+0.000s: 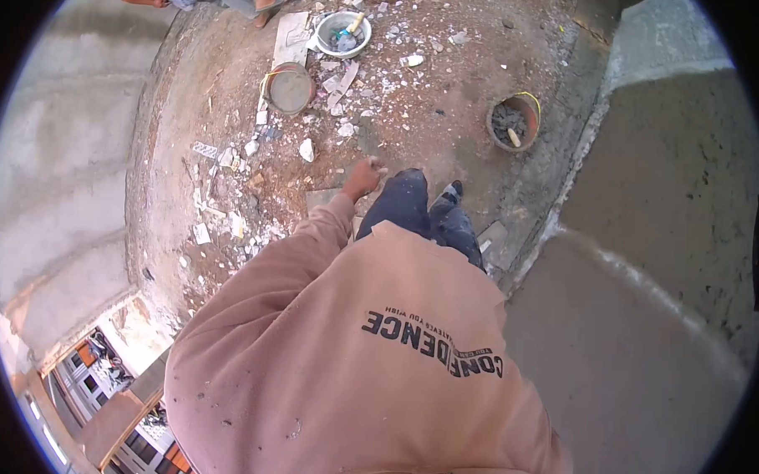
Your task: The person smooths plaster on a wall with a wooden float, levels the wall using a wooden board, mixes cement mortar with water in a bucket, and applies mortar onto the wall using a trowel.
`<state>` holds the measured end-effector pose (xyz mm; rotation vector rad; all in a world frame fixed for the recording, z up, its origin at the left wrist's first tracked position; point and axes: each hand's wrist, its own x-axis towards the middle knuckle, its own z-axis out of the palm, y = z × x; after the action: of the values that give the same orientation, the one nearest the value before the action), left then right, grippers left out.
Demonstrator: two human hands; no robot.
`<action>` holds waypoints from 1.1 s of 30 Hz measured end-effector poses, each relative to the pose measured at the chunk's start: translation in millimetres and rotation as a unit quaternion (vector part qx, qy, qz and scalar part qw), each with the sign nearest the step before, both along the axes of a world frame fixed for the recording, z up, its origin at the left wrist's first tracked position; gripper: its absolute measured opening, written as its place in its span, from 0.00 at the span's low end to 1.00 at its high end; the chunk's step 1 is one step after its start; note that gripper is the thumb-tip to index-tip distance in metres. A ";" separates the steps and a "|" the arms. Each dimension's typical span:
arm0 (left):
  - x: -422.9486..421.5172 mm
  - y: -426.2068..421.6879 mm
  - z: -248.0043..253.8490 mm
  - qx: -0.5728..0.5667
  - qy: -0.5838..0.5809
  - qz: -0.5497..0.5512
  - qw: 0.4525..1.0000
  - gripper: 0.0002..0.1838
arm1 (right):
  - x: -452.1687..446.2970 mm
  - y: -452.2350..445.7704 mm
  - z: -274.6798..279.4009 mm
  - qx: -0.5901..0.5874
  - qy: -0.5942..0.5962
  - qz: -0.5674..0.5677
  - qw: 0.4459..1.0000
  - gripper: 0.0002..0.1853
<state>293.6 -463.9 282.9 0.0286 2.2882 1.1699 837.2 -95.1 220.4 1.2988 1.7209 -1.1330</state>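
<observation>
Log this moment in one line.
left hand: near trouser knee, grip unclear | right hand: out of view | right-side bucket: grey mix, pale handle inside

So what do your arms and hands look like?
The left sleeve is long, loose and dusty pink, with soft wrinkles. It belongs to a sweatshirt that has dark lettering and some specks on it. The left fingers are bare, with no glove. The right fingers aren't in view.
</observation>
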 end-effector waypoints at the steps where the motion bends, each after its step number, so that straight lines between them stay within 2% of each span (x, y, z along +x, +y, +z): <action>1: 3.0 -20.1 -18.1 -0.037 -0.008 0.055 0.998 0.17 | -15.2 36.6 2.4 -0.010 -0.007 -0.026 1.000 0.21; 2: 12.4 -40.7 -21.9 -0.070 -0.021 0.109 0.991 0.17 | -37.8 77.0 5.5 -0.032 -0.011 -0.087 0.996 0.22; 3: 24.2 -64.1 -23.3 -0.063 0.019 0.117 0.991 0.18 | -64.4 112.8 7.8 -0.052 -0.014 -0.149 0.987 0.22; 5: 53.4 -109.2 -29.0 -0.152 -0.025 0.160 0.975 0.20 | -119.4 190.4 2.5 -0.103 0.013 -0.307 0.946 0.22; 6: 70.2 -125.6 -31.7 -0.187 -0.049 0.191 0.962 0.19 | -154.3 224.4 2.1 -0.113 0.031 -0.346 0.931 0.22; 7: 83.1 -136.6 -25.4 -0.225 -0.090 0.223 0.944 0.18 | -211.0 244.3 14.6 -0.023 0.077 -0.353 0.932 0.22; 8: 105.2 -166.0 -58.6 -0.223 -0.135 0.213 0.941 0.18 | -259.4 256.2 23.7 0.039 0.110 -0.282 0.952 0.18; 9: 108.0 -161.7 -28.8 -0.310 -0.118 0.055 0.942 0.17 | -303.7 265.8 31.6 0.099 0.141 -0.209 0.963 0.15; 11: 128.9 -177.5 -55.7 -0.333 -0.137 -0.064 0.931 0.19 | -396.0 263.9 61.9 0.127 0.208 -0.162 0.956 0.11; 14: 100.3 -155.8 -54.0 -0.298 -0.142 -0.077 0.941 0.20 | -517.7 222.5 88.9 0.127 0.189 -0.103 0.968 0.10; 16: 51.8 -134.3 -53.1 -0.187 -0.212 0.140 0.949 0.21 | -570.6 187.5 76.0 0.101 0.171 -0.042 0.979 0.11; 18: 24.4 -144.5 -122.4 -0.101 -0.181 0.193 0.959 0.22 | -631.9 163.3 78.2 0.069 0.133 0.063 0.987 0.13; 19: -5.2 -132.5 -107.5 -0.165 -0.124 0.199 0.958 0.21 | -654.1 146.7 81.5 0.042 0.095 0.133 0.986 0.14; 20: -26.2 -136.1 -131.4 -0.039 -0.123 0.308 0.943 0.22 | -685.5 129.4 80.4 0.010 0.063 0.205 0.977 0.15; 21: -85.2 -123.6 -72.4 -0.026 -0.154 0.336 0.929 0.22 | -718.4 112.9 80.0 0.020 0.093 0.248 0.964 0.16; 22: -103.1 -135.5 -107.3 0.039 -0.096 0.372 0.923 0.20 | -744.5 97.5 85.4 0.031 0.123 0.284 0.950 0.17; 24: -184.3 -132.3 -29.1 0.004 -0.086 0.400 0.912 0.19 | -797.4 83.6 78.2 0.028 0.151 0.331 0.931 0.19; 25: -198.8 -141.3 -35.3 0.066 -0.056 0.442 0.893 0.19 | -828.7 86.1 68.2 0.017 0.146 0.347 0.926 0.19; 26: -214.2 -152.4 -41.9 0.130 -0.027 0.478 0.868 0.18 | -863.3 80.2 77.9 0.050 0.158 0.438 0.883 0.19; 27: -232.6 -155.7 -26.8 0.131 -0.041 0.502 0.854 0.18 | -902.7 72.7 91.4 0.083 0.166 0.524 0.831 0.18; 29: -256.5 -159.9 9.8 0.104 -0.066 0.534 0.837 0.18 | -963.3 101.2 21.7 0.053 0.144 0.492 0.857 0.19; 30: -260.1 -162.9 14.7 0.076 -0.074 0.543 0.833 0.19 | -1003.2 102.4 9.4 0.073 0.172 0.511 0.839 0.17; 32: -240.9 -167.4 -11.5 0.089 -0.102 0.608 0.783 0.21 | -1087.0 90.7 -13.8 0.112 0.181 0.557 0.803 0.17; 33: -221.6 -166.3 -26.7 0.042 -0.132 0.614 0.777 0.23 | -1133.3 82.9 -20.6 0.132 0.162 0.583 0.785 0.18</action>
<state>72.1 -630.2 256.2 -1.6963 1.8580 1.6604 -296.1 -12.2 199.8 -0.0486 2.3964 -0.3479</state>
